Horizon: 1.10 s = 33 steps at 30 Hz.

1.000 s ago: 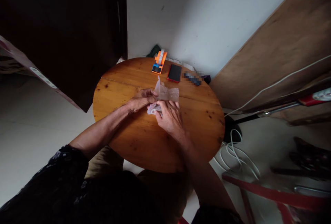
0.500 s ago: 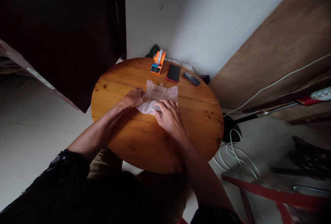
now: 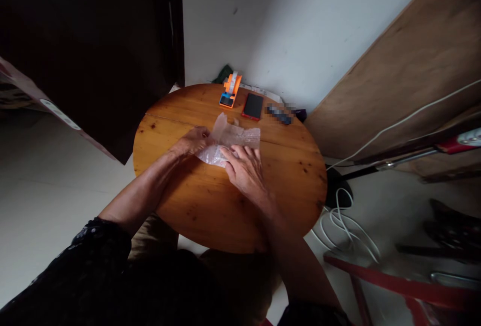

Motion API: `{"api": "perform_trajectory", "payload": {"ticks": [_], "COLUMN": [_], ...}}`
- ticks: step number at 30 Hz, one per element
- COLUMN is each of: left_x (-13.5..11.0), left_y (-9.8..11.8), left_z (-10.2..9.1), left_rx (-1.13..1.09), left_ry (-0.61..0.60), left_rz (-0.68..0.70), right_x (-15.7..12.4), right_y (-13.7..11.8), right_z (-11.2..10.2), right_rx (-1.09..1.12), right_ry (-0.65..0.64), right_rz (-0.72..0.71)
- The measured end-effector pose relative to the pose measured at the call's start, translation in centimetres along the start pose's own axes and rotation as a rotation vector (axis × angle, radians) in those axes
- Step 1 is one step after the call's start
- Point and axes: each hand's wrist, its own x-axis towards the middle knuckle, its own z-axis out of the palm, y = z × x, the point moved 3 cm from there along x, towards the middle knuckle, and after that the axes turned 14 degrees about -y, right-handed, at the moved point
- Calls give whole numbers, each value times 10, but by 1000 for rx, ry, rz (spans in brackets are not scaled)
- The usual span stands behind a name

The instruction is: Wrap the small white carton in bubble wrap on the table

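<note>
A crinkled sheet of clear bubble wrap lies on the round wooden table, its near part folded over. My left hand is closed on the left edge of the wrap, with the fingertips partly hidden. Across the folded near part rests my right hand, palm down, its fingers stretched out and apart. Whether anything lies inside the fold cannot be made out.
Behind the wrap stand an orange tape dispenser and a phone with a red edge. A dark, blurred-out object lies to their right. White cable coils on the floor beside a red chair.
The wrap's far left corner has lifted and shifted slightly as my left hand pulls at that side. My right hand's fingers have spread a little over the fold.
</note>
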Motion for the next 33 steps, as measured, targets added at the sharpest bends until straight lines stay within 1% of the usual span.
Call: {"api": "perform_trajectory", "payload": {"ticks": [3, 6, 9, 11, 13, 17, 20, 27, 30, 33], "left_x": [0, -1, -1, -1, -1, 1, 4, 5, 0, -5], "left_y": [-4, -3, 0, 2, 2, 2, 1, 4, 9, 13], "left_z": [-7, -9, -8, -6, -1, 14, 20, 25, 25, 24], "left_rx": [94, 202, 258, 255, 168, -232, -421, -534, -574, -587], "left_ry": [-36, -76, -56, -27, -17, -97, -99, -141, -192, -269], "left_rz": [-73, -105, -104, -104, -88, -23, -10, 8, 59, 124], "right_x": [1, 2, 3, 4, 5, 6, 6, 5, 5, 4], "right_y": [-3, -5, -7, -8, -9, -10, -9, -4, -1, 4], "right_z": [-2, -1, 2, 4, 4, 2, 2, 3, 2, 3], "right_rx": [-14, -56, -106, -123, -133, -135, -109, 23, 86, 175], "right_ry": [-17, -34, -33, -30, -31, -27, -26, 22, 34, 84], "right_rz": [6, 11, 0, -7, -6, 1, 8, 23, 17, -11]}}
